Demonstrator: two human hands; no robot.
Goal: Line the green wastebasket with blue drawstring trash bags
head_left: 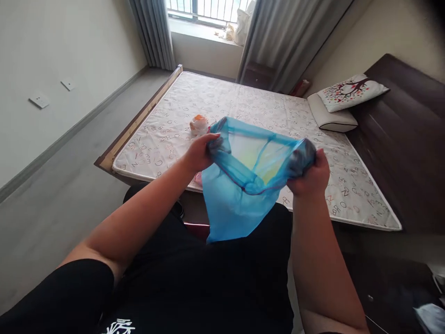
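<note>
A thin, see-through blue plastic bag [232, 204] hangs in front of me above the near edge of the bed, its mouth stretched wide. My left hand [203, 150] grips the left side of the rim, with the fingers inside and the thumb outside. On the opposite side, my right hand [313, 174] holds the rim, its fingers covered by the folded-over plastic. Pale and yellowish patches show through the film. Just beyond my left hand, a white and orange crumpled bundle [199, 124] lies on the mattress [167, 106].
A cushion with a tree print [351, 93] leans on a cream pillow [330, 116] by the dark headboard [410, 120]. Wooden bed rail [139, 118] borders the mattress on the left. Grey curtains [153, 35] flank the window, whose sill holds a white bag [242, 28].
</note>
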